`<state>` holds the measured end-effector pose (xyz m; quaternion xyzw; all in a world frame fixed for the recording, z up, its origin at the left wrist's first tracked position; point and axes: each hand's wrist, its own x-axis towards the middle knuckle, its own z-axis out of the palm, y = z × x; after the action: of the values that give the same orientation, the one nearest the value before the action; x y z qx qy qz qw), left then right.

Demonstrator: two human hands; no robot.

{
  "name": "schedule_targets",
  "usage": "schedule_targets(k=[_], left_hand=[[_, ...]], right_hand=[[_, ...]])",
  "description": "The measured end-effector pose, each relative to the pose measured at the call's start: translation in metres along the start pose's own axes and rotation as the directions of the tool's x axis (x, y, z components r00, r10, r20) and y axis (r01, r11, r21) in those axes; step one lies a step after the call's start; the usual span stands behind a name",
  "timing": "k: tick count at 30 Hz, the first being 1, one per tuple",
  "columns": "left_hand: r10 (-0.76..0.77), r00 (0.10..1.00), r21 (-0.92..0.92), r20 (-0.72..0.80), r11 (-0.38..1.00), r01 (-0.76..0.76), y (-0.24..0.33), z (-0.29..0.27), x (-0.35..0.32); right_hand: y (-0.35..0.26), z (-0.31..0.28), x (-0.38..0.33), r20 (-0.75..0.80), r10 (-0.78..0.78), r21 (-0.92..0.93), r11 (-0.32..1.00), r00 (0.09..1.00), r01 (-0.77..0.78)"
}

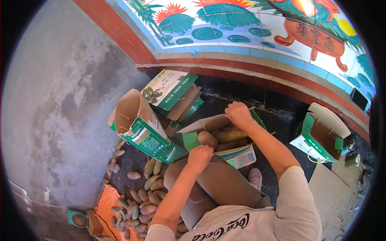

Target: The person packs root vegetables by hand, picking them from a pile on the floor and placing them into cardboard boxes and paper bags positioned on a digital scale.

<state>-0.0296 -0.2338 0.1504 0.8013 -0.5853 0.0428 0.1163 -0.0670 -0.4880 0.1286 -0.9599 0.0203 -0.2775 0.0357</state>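
Observation:
An open green and brown cardboard box (189, 140) stands in front of my knees, holding several oblong tubers (232, 135) with brown to greenish skin. A rounder tuber (207, 139) rests at its left end. My left hand (200, 156) is closed at the box's near left edge, just below that tuber. Over the far side, the fingers of my right hand (239, 115) curl around the rim of the raised flap. The undersides of both hands' fingers are hidden. A scale (243, 158) with a lit green display shows at the box's near side.
To the left stands a tall open carton (140, 124), with a closed carton (171, 88) behind it. Many loose tubers (148, 209) lie beside an orange sheet (107, 201). Another open carton (321, 130) sits at the right, above flattened cardboard (327, 184). A tiled wall runs behind.

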Motion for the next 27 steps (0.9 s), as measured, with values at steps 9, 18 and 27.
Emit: schedule_targets(k=[9, 18, 27], left_hand=[[0.355, 0.935, 0.019, 0.011, 0.935, -0.355, 0.086, -0.019, 0.03], [0.775, 0.615, -0.355, 0.145, 0.621, -0.698, 0.235, 0.053, 0.033], [0.845, 0.534, -0.645, -0.013, 0.401, -0.65, 0.321, 0.08, 0.038]], right_hand=[[0.053, -0.106, -0.145, -0.197, 0.345, 0.069, 0.939, 0.918, -0.338], [0.043, -0.225, -0.364, -0.045, 0.666, -0.186, 0.726, 0.744, -0.662], [-0.02, -0.333, -0.622, 0.049, 0.954, -0.611, 0.263, 0.296, -0.747]])
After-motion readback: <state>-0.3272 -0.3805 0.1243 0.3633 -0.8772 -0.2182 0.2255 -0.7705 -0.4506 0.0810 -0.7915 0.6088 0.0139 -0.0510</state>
